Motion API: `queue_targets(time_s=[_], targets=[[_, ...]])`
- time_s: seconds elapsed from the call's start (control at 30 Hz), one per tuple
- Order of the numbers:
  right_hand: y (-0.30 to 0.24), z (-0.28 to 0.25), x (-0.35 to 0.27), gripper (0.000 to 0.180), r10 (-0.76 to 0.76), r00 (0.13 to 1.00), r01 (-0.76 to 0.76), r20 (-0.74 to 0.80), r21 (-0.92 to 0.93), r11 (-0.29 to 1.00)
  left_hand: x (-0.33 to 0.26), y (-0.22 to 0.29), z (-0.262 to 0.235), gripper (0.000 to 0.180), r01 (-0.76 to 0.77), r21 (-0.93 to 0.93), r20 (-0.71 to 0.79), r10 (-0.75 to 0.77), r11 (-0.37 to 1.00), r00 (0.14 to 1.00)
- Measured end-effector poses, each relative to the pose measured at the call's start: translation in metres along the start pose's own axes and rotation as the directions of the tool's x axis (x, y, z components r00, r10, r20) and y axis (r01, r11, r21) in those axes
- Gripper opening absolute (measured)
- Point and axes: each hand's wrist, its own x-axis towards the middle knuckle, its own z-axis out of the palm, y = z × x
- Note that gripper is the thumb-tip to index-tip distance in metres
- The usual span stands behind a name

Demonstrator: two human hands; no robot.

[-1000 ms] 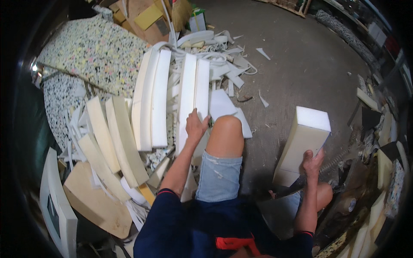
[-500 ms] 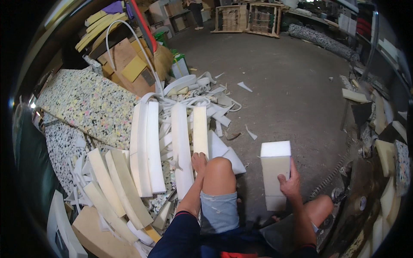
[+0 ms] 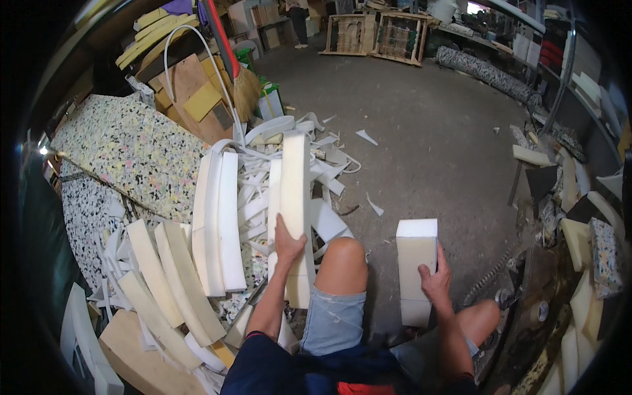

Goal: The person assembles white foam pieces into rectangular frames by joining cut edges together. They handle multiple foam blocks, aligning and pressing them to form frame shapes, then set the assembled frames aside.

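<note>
A workshop with a grey concrete floor [image 3: 428,131] spreads out ahead, wooden crates [image 3: 375,33] at twelve o'clock and a mottled sheet of recycled foam [image 3: 125,151] at ten o'clock. Offcuts and curved white foam strips [image 3: 217,217] litter the floor from nine to eleven o'clock.

The left hand [image 3: 288,245] is wrapped around a long cream foam slab [image 3: 295,197] standing upright just left of the bare knee [image 3: 342,253], fingers on its near face and thumb round the edge. The right hand [image 3: 436,280] grips a shorter, thicker foam block [image 3: 416,263] at about five o'clock, held on end beside the other leg, well apart from the slab.

Judging from this, both pieces are being handled at once. Foam bends and slips, so the tall slab is best held lower or nearer its middle to stop it flopping. The block needs a firm grip without crushing it.
</note>
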Motion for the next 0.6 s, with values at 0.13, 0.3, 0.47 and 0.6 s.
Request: queue_targets(time_s=[0.13,0.3,0.47,0.6], targets=[[-0.019,-0.004,0.024,0.081,0.085,0.992,-0.085,0.088,0.001,0.996,-0.005,0.047,-0.086,0.116,-0.105,-0.104,-0.042,0.101,0.989,0.994],[-0.081,-0.024,0.093,0.089,-0.195,0.947,0.209,0.256,-0.026,0.978,-0.033,0.112,-0.131,0.118,-0.272,-0.105,-0.035,0.269,0.957,0.962],[-0.131,-0.056,0.14,0.087,-0.19,0.942,0.23,0.278,-0.119,0.966,-0.057,0.125,-0.13,0.104,-0.577,-0.029,0.026,0.578,0.816,0.816],[-0.145,-0.082,0.142,0.083,-0.151,0.918,0.19,0.366,-0.072,0.979,-0.061,0.113,-0.137,0.092,-0.573,-0.224,0.061,0.598,0.788,0.799]])
